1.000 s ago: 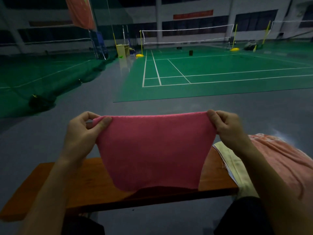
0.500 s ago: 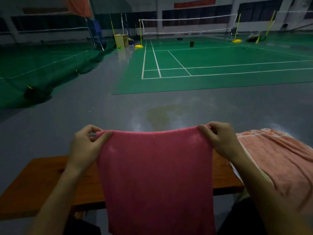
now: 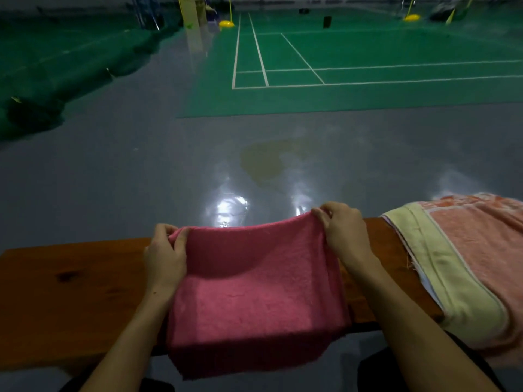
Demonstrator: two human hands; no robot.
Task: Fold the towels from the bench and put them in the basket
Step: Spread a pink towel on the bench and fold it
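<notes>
Now pink towel between hands (pinched).

You are looking out over a dim indoor sports hall. A glossy grey floor fills the middle of the frame, with white light glare at lower centre and a yellowish stain just above it. In the upper right lies a green badminton court marked with white lines. At the top edge you see yellow post bases, a pale yellow stand and a small dark box. Dark green netting lies heaped along the upper left.
</notes>
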